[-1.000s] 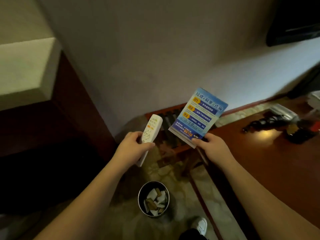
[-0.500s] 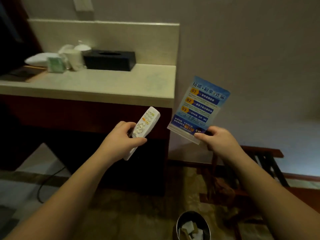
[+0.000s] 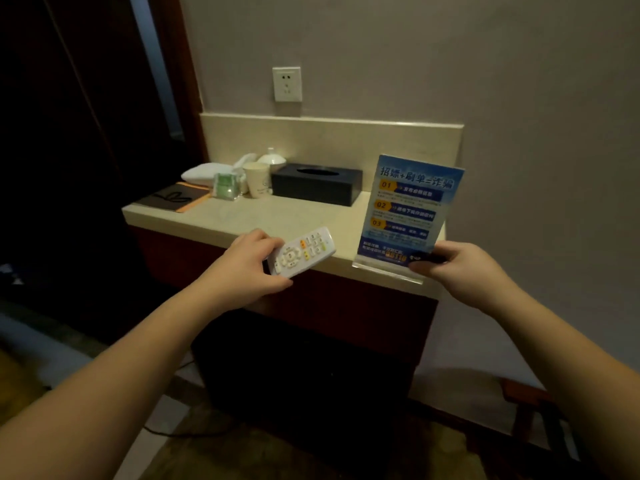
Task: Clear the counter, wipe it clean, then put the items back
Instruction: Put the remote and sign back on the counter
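My left hand point(image 3: 244, 268) grips a white remote control point(image 3: 302, 251) by its near end, held level over the front edge of the beige stone counter point(image 3: 249, 216). My right hand point(image 3: 464, 270) pinches the lower corner of a blue printed sign in a clear acrylic stand point(image 3: 408, 213). The sign is upright, and its base is at the counter's front right edge. At the back of the counter stand a black tissue box point(image 3: 317, 183), a paper cup point(image 3: 257, 178), a green packet point(image 3: 225, 185) and a dark folder point(image 3: 173, 197).
A white folded cloth point(image 3: 202, 173) and a small white lidded pot point(image 3: 271, 157) sit behind the cup. A wall socket point(image 3: 286, 84) is above the backsplash. Dark cabinet front lies below the counter, a cable runs on the floor, and a wooden rack point(image 3: 540, 420) stands at lower right.
The view has swung left from the rack and bin to face the counter. Both hands have carried the remote and the sign forward to the counter's front edge.
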The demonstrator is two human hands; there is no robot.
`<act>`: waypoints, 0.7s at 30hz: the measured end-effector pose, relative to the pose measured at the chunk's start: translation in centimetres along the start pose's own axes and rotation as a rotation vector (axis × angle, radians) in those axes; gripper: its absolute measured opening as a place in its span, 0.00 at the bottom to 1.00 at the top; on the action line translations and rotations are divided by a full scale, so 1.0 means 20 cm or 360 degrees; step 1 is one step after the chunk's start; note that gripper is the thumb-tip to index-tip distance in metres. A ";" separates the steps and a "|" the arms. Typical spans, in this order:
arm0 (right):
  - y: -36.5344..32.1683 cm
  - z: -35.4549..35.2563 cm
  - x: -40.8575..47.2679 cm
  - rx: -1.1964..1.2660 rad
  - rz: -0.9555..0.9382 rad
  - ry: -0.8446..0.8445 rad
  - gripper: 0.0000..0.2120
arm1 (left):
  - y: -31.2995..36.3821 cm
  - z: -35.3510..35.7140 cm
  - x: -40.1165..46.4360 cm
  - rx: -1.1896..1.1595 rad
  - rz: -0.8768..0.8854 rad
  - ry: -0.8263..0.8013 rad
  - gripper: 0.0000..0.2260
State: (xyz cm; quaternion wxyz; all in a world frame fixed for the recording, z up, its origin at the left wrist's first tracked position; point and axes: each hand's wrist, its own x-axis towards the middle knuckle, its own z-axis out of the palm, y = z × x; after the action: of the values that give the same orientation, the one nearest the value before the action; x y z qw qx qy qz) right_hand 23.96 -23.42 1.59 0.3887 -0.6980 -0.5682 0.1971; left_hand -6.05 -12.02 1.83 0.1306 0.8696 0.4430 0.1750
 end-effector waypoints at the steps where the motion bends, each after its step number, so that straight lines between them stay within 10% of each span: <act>1: 0.00 0.01 0.08 -0.0023 -0.0035 -0.0013 0.13 | -0.03 -0.02 0.05 0.0048 0.0003 0.0004 0.27; 21: 0.17 0.09 1.27 -0.0324 0.0030 -0.0220 0.13 | -0.47 -0.01 1.16 0.0534 -0.0064 -0.0227 0.24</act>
State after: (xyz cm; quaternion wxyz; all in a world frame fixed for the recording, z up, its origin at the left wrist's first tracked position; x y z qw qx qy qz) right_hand 31.81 0.94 2.04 0.2738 -0.7240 -0.6040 0.1897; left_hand -0.21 12.37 2.85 0.0181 0.8803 0.4728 0.0338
